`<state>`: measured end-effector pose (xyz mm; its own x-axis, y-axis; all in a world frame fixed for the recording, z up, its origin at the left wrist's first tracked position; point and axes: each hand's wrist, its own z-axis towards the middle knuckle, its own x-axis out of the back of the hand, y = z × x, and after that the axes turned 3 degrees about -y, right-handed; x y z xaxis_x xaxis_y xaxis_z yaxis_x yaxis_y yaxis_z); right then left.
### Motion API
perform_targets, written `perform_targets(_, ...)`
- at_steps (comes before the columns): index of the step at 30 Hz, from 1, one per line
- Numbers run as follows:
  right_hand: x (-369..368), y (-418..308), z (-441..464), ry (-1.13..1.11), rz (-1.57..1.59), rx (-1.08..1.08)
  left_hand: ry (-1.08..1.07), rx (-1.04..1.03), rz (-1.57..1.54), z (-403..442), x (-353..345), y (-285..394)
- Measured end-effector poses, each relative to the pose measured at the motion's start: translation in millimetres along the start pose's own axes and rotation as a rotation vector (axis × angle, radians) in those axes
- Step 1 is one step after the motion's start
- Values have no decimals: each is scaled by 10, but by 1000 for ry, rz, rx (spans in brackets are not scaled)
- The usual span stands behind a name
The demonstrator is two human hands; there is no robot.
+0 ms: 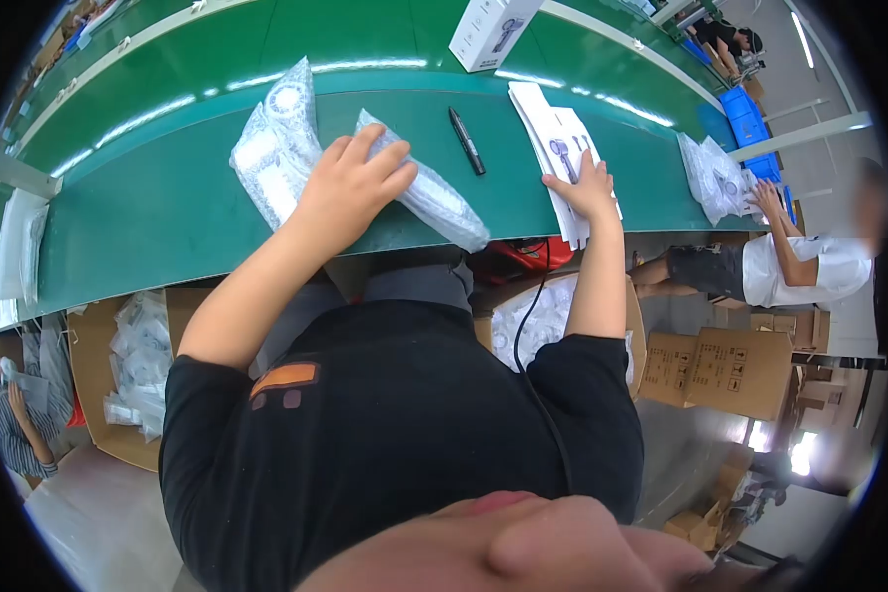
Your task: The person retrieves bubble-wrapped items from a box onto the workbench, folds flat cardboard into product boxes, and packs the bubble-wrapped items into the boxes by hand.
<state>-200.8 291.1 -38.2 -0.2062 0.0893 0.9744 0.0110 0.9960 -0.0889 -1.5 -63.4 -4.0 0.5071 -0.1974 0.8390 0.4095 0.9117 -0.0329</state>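
Observation:
My left hand (pixel 360 183) is curled over a long bubble-wrapped packet (pixel 442 202) that slants across the green table to its front edge. Its thumb is hidden. Just left of that hand lies a wider bubble-wrapped packet (pixel 271 148) with a round part showing through. My right hand (pixel 590 189) spans a flattened white carton (pixel 565 138) on a small stack, thumb at its left side and fingertips toward the right. The carton bears a printed picture of a handheld device. Between my hands, a black marker pen (pixel 467 141) rests on the table.
An upright white printed box (pixel 493 35) stands at the back of the green table (pixel 148 217). Below the edge are cardboard boxes of wrapped items (pixel 138 360). At right, another person's hands (pixel 765 197) touch clear-wrapped packets (pixel 710 183). A black cable (pixel 533 335) hangs before me.

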Motion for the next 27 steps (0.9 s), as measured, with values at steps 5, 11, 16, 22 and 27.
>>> perform_targets(5, 128, 285, 88, 39, 423, 266, -166, 151, -16, 46, -258, -92)
perform_targets(11, 903, 63, -580, 493, 251, 275, -153, 170, 45, 27, -68, 10)
perform_targets(16, 796, -437, -960, 274, 1646, 615, -362, 144, -70, -77, 137, 135)
perform_targets(22, 510, -1300, -1323, -561, 2151, 566, 107, 274, -1161, -153, 326, 81)
perform_targets(27, 249, -1816, -1469, -370, 1455, 674, 239, 605, -2174, -246, 601, 251)
